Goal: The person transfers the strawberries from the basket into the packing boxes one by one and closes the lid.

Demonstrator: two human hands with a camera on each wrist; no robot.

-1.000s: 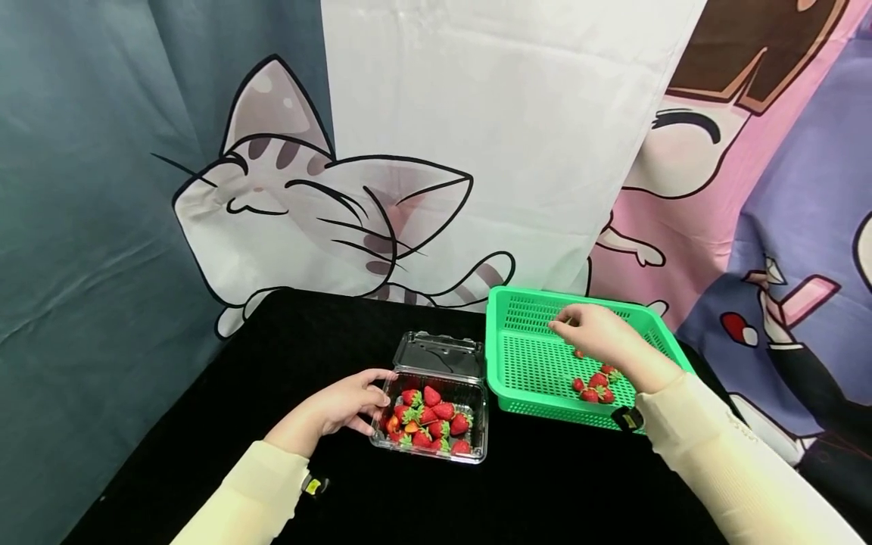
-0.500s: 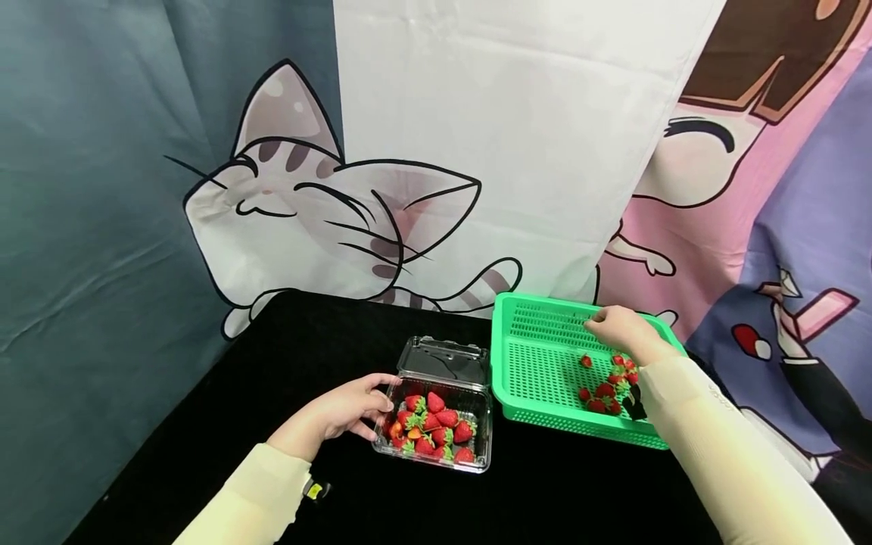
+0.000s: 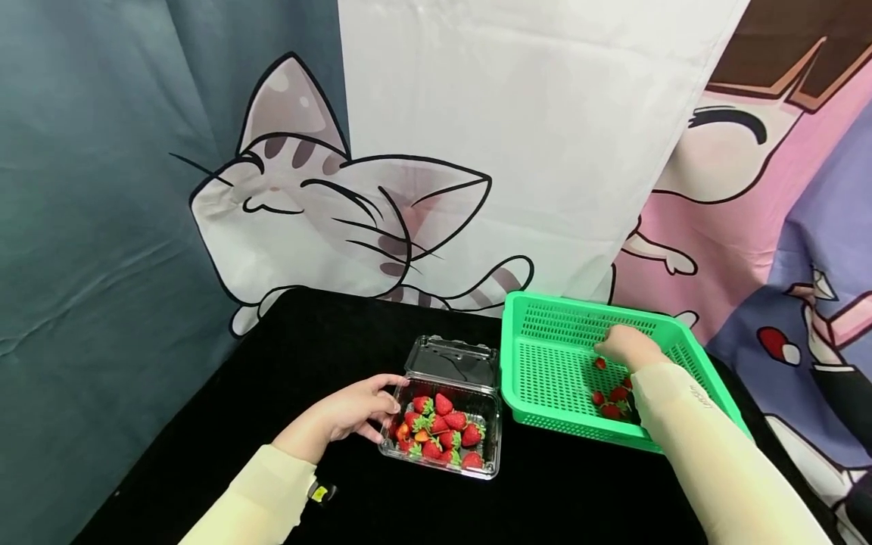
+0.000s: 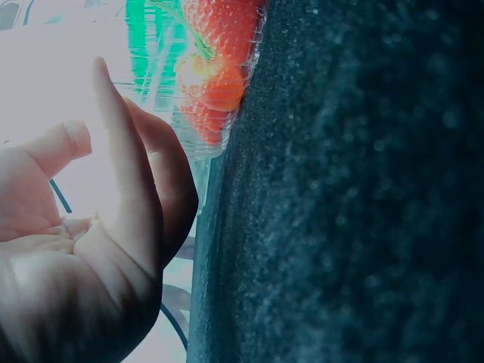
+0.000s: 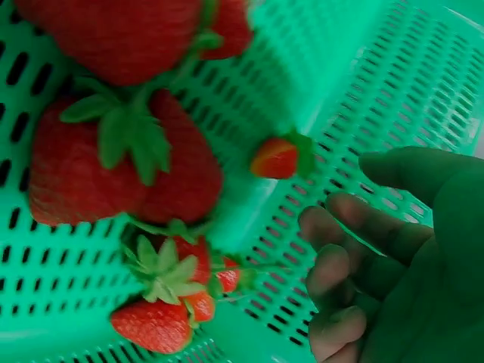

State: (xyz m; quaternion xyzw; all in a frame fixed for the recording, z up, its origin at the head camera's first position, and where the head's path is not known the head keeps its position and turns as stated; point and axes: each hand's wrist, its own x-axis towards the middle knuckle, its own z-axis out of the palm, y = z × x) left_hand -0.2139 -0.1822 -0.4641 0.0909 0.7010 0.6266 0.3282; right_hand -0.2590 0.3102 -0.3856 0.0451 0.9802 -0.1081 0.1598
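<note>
A clear plastic clamshell box [image 3: 439, 471] stands on the black cloth with its lid [image 3: 453, 362] folded back. Several red strawberries [image 3: 443, 404] with green leaves lie in it. My left hand [image 3: 350, 411] rests at the box's left side, fingertips at the rim; in the left wrist view its fingers [image 4: 125, 162] look relaxed beside the clear wall. My right hand [image 3: 630, 347] reaches down into the green basket [image 3: 545, 378]. In the right wrist view, its fingers are loosely spread and hold nothing, close to a small strawberry [image 5: 274, 158]. More strawberries [image 5: 125, 162] lie in the basket, partly hidden by the right sleeve in the head view.
Black cloth [image 3: 327, 333] covers the table. The basket's left end stands against the box's right side. Behind the table hangs a printed curtain [image 3: 545, 136] with a cartoon cat. A band with a dark device [image 3: 320, 493] sits at my left wrist.
My right hand has moved right over the basket, then lowered toward the strawberries in it. The left hand stays at the box. The whole scene has shifted slightly right in the head view.
</note>
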